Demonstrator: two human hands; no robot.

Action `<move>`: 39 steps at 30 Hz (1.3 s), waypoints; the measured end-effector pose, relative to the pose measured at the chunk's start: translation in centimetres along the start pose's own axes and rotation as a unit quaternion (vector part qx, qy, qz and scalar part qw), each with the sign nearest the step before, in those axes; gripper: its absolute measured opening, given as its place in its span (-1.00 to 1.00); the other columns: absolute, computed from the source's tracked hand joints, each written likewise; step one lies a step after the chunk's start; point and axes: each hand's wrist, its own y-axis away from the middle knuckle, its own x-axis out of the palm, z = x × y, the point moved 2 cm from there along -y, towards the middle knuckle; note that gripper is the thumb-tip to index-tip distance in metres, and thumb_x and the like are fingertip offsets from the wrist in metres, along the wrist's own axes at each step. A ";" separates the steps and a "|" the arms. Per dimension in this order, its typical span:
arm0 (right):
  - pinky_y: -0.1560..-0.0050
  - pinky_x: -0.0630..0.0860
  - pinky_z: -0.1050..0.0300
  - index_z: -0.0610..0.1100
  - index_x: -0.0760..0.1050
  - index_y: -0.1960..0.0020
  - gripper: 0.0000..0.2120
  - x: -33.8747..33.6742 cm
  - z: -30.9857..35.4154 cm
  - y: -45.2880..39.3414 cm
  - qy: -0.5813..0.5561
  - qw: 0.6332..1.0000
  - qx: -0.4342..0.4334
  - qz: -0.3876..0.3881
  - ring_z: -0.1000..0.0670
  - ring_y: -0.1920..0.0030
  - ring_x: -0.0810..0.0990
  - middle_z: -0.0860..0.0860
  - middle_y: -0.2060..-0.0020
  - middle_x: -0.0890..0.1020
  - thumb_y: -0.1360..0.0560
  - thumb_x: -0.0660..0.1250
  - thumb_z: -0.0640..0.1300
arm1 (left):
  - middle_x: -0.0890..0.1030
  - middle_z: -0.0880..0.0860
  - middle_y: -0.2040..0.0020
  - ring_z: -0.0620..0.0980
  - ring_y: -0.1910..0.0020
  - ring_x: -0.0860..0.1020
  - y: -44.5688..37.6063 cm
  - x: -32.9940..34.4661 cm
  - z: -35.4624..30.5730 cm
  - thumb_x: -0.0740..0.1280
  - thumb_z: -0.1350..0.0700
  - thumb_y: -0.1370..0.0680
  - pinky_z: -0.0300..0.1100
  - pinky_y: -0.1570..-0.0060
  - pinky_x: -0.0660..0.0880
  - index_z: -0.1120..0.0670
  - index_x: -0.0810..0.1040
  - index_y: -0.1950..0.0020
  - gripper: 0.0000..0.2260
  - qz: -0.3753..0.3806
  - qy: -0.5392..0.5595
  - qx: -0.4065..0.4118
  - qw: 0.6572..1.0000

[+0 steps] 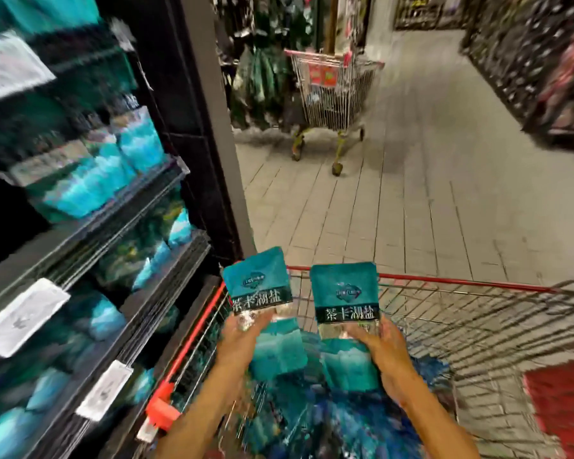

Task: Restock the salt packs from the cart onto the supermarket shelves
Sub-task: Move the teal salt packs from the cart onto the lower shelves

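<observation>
Teal salt packs fill both hands above the cart [444,286]. The left hand [242,332] has its grip closed around the left pack [262,309]. The right hand [383,346] clasps the right pack [345,313].

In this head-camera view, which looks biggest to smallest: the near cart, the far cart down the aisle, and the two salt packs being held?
1. Near cart, largest, though it is also closest.
2. Far cart, smaller in view, probably only from distance.
3. Left-hand salt pack and right-hand salt pack: about alike, so unranked.
</observation>
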 end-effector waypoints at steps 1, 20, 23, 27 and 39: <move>0.18 0.67 -0.08 -0.14 0.58 -0.15 -0.65 1.0 1.6 0.4 -0.010 1.000 -0.017 0.018 -0.19 0.12 0.72 -0.21 0.10 0.72 -0.39 0.54 -0.25 | 0.61 0.19 -0.23 0.22 -0.15 0.61 0.8 -0.6 -1.6 0.58 -0.19 -0.17 0.24 -0.22 0.50 0.13 0.46 -0.34 -0.17 0.002 0.019 0.018 1.000; 0.20 0.65 0.08 -0.03 0.64 0.05 -0.76 27.1 16.5 6.1 0.009 0.947 -0.153 0.281 -0.09 0.09 0.74 -0.07 0.07 0.75 -0.35 0.57 -0.26 | 0.72 -0.09 0.04 -0.03 0.03 0.68 9.2 -21.4 -17.9 0.52 0.12 -0.45 -0.05 0.00 0.59 -0.01 0.60 -0.06 -0.78 -0.236 0.015 0.287 0.928; 0.07 0.66 -0.02 -0.11 0.64 -0.01 -0.74 32.3 16.6 5.0 0.040 0.935 -0.140 0.324 -0.14 0.04 0.73 -0.08 0.05 0.75 -0.36 0.56 -0.27 | 0.72 -0.09 0.10 -0.05 0.09 0.69 8.7 -25.2 -19.1 0.53 0.06 -0.44 -0.11 0.12 0.59 0.00 0.63 -0.04 -0.79 -0.282 -0.016 0.281 0.917; -0.07 0.62 -0.05 -0.16 0.63 -0.08 -0.72 39.3 17.3 4.3 0.059 0.917 -0.171 0.354 -0.09 -0.02 0.70 -0.09 -0.01 0.73 -0.39 0.55 -0.26 | 0.71 0.10 0.24 0.00 0.31 0.66 7.2 -29.4 -20.2 0.58 -0.06 -0.34 -0.17 0.27 0.55 0.20 0.66 0.19 -0.67 -0.325 0.030 0.213 0.921; -0.27 0.47 -0.05 -0.31 0.40 -0.37 -0.37 47.2 17.6 4.5 0.151 0.896 -0.281 0.308 -0.11 -0.25 0.51 -0.16 -0.26 0.54 -0.41 0.55 -0.11 | 0.72 -0.16 0.18 -0.18 0.21 0.69 1.2 -31.7 -21.7 0.53 0.21 -0.43 -0.33 0.27 0.57 -0.01 0.64 0.00 -0.78 -0.304 0.028 0.285 0.908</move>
